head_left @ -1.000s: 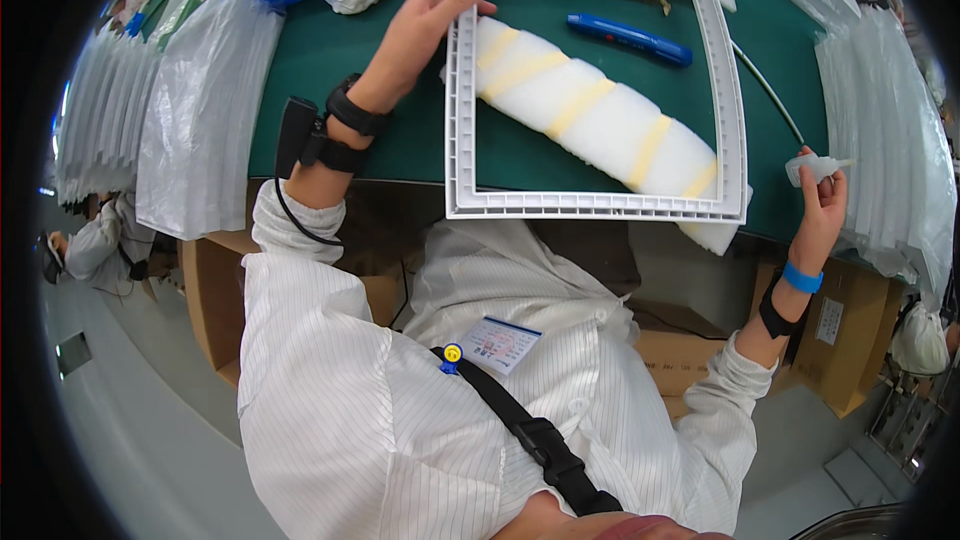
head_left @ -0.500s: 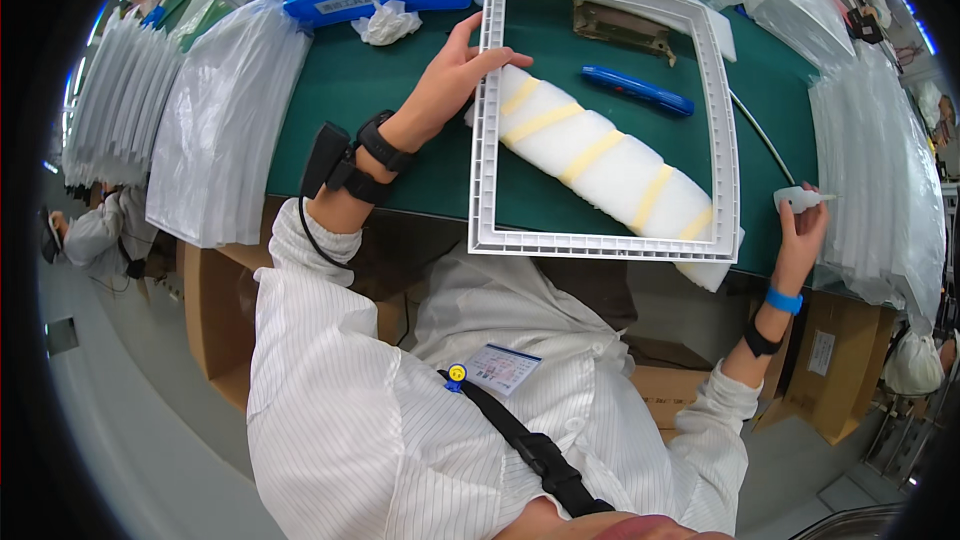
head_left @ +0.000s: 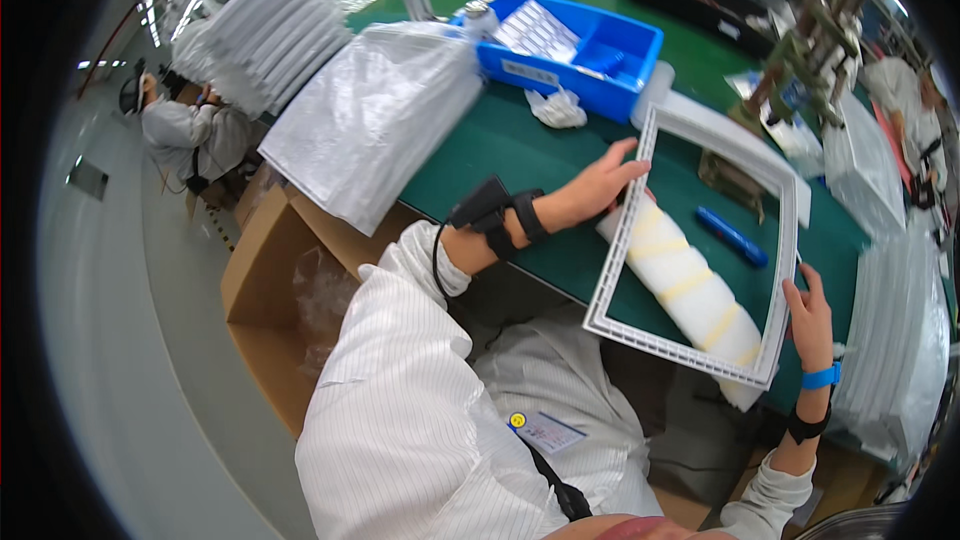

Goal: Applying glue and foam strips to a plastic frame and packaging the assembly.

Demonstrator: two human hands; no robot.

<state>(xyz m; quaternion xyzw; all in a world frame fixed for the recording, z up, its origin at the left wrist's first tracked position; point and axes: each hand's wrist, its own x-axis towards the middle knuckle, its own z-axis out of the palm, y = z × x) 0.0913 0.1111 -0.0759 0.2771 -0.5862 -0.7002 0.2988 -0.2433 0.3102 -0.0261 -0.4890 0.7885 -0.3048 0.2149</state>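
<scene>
Left hand grips the left rail of a white rectangular plastic frame, fingers spread and curled over the edge, thumb on top. Black wrist strap with a small black device and cable on that forearm. Right hand holds the frame's right rail near its lower right corner, fingers wrapped on the outer edge, mostly closed around it; blue wristband and a black strap below it. Frame lies over the near edge of a green work table, tilted a bit in view, lower corner overhanging the table edge toward the person.

Inside the frame opening: a white foam roll with pale yellow bands, lying diagonally, its lower end passing under the frame's near rail. A blue marker pen also inside the opening, near the right rail, apart from the roll. A dark flat piece sits at the upper part of the opening, too small to tell what.

Beyond the frame: a blue plastic bin with papers in it, a crumpled white wipe just in front of it. Stack of clear plastic bags left of the hand, at the table's left end. Brown cardboard box on the floor below the table. Another person in white coat far left.
</scene>
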